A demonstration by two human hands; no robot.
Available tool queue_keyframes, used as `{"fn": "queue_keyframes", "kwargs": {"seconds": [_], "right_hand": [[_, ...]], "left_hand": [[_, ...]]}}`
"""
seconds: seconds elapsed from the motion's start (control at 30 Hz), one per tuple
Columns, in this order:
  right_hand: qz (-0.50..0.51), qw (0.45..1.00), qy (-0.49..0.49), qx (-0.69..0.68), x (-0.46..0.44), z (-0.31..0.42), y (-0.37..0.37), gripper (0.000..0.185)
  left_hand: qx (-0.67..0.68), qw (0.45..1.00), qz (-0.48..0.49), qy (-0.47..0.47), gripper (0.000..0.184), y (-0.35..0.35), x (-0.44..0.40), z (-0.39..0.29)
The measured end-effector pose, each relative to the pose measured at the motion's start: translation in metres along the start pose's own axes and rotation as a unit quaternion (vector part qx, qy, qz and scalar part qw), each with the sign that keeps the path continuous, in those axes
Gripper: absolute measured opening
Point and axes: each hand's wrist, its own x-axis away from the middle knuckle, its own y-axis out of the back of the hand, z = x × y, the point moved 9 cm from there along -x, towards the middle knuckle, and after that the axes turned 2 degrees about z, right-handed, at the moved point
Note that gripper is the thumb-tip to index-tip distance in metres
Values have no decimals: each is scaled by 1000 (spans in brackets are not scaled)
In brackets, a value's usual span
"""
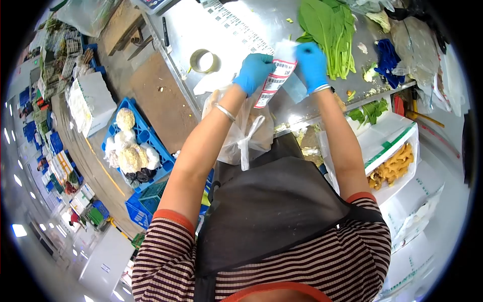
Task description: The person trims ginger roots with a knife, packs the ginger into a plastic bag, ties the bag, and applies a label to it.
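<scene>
Label strip: white, narrow, red-bordered panels with black barcodes and print; slightly curved, slanting down toward the near edge of the metal surface. Left hand grips its side near the top; right hand is at the whitish upper end (exact grip hard to make out, glare and fingers in the way).

Plastic bag: clear, filled, contents pale brown, knotted, tied ends hanging toward the wearer; sits at the near edge, just below the left hand.

Label sheet: long, white, rows of black codes, lying flat beyond the left hand.
</scene>
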Motion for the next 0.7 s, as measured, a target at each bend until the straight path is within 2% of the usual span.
{"fn": "queue_keyframes", "kwargs": {"seconds": [0.03, 0.07, 0.1, 0.13, 0.17, 0.27, 0.33, 0.4, 0.47, 0.5, 0.57, 0.67, 0.7], "right_hand": [[8, 1000, 9, -21, -13, -5, 16, 23], [-37, 987, -63, -143, -23, -24, 29, 26], [-71, 948, -88, -296, -33, -49, 36, 23], [-138, 951, -75, -267, -20, -15, 60, 17], [-177, 944, -102, -258, -17, -19, 71, 13], [-87, 984, 13, -156, 26, 74, 53, 10], [-7, 968, 243, -56, 72, 133, 24, 14], [90, 917, 388, 9, 120, 154, -16, 22], [176, 872, 451, 74, 160, 146, -61, 27], [220, 841, 472, 149, 177, 127, -85, 28], [300, 752, 507, 296, 202, 90, -124, 31], [457, 744, 425, 239, 199, 91, -117, 32], [407, 778, 438, 194, 186, 100, -104, 40]], "left_hand": [[33, 999, -9, 4, 25, 5, -1, 3], [71, 997, -18, 24, 26, 9, -2, 12], [108, 993, -28, 41, 27, 15, -5, 19], [146, 987, -40, 57, 28, 23, -10, 26], [153, 986, -32, 66, 35, 32, -12, 34], [11, 961, -272, -54, 39, 94, 30, 21], [-193, 896, -361, -173, 37, 115, 109, -18], [-72, 947, -311, 37, 35, 98, 183, -3], [-95, 959, -243, 109, 40, 64, 242, 21], [-103, 962, -213, 137, 41, 49, 263, 27], [-95, 965, -162, 184, 44, 31, 282, 42], [-25, 972, -85, 219, 49, 7, 288, 81], [16, 975, -47, 215, 51, -3, 282, 95]]}}
